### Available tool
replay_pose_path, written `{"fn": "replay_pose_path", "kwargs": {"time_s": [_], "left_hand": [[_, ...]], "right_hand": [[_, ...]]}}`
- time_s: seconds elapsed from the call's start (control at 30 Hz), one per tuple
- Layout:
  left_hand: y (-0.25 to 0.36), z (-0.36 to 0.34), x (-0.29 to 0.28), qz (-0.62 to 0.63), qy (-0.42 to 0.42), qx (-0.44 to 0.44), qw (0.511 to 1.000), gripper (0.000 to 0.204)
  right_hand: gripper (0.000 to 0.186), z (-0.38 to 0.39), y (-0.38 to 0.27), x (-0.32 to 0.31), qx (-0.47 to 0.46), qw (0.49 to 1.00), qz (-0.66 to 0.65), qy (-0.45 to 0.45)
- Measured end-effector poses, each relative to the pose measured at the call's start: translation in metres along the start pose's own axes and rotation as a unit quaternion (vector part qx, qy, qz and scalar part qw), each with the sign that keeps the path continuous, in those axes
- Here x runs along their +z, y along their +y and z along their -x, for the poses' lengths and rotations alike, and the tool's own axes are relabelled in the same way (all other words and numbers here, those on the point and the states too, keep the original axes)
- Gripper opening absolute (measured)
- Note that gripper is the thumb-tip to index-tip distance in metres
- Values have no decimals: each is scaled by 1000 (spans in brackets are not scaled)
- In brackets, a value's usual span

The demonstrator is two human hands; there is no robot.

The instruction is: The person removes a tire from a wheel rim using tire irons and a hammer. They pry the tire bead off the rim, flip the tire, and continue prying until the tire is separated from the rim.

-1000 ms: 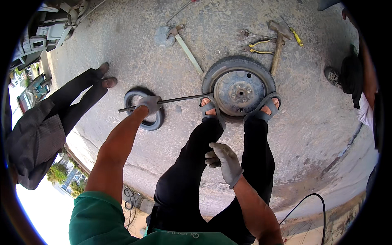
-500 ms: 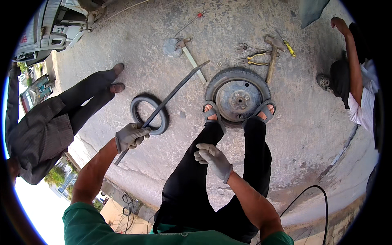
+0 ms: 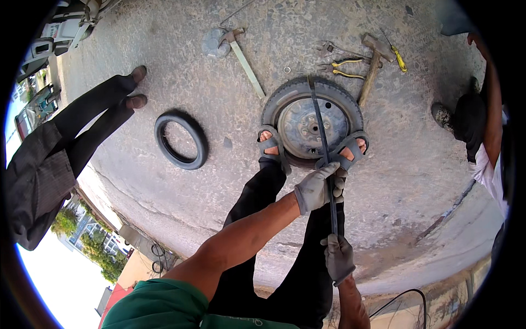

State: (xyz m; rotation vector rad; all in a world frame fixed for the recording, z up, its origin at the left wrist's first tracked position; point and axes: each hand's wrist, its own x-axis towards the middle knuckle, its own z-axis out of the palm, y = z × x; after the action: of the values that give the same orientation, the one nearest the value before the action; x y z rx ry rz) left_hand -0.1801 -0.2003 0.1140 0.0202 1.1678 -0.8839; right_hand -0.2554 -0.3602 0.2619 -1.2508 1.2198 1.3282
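Note:
A long dark pry bar (image 3: 321,122) runs from my hands up over the wheel, its far tip above the tire's far rim. My gloved left hand (image 3: 318,188) is closed round its middle. Lower down, my gloved right hand (image 3: 339,257) grips the near end. Flat on the ground lies the wheel, a black tire (image 3: 274,101) on a grey steel rim (image 3: 296,129), with my sandalled feet resting against its near side. Whether the bar touches the wheel, I cannot tell.
Beyond the wheel lie a hammer with a pale handle (image 3: 246,70), pliers (image 3: 348,72), a wrench (image 3: 342,51), a wooden-handled hammer (image 3: 370,82) and a yellow screwdriver (image 3: 399,58). An inner tube (image 3: 200,140) rests to the left. People stand at left and right.
My left hand has swung the pry bar rightward from above the inner tube to over the wheel. My right hand, earlier off the bar, has moved right and taken hold of its near end.

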Motion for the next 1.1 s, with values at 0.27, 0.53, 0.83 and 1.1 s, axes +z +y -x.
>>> {"fn": "replay_pose_path", "kwargs": {"time_s": [0.27,0.53,0.83,1.1], "left_hand": [[51,-152,-86,-12,168,69,983,29],[85,-195,-115,-74,219,112,966,25],[77,-201,-122,-57,196,109,973,25],[80,-215,-124,-84,216,124,965,30]], "right_hand": [[34,-72,56,-100,-146,901,389,124],[36,-171,70,-105,-116,918,368,88],[34,-202,93,-115,-128,917,367,90],[35,-241,111,-128,-146,914,368,91]]}}
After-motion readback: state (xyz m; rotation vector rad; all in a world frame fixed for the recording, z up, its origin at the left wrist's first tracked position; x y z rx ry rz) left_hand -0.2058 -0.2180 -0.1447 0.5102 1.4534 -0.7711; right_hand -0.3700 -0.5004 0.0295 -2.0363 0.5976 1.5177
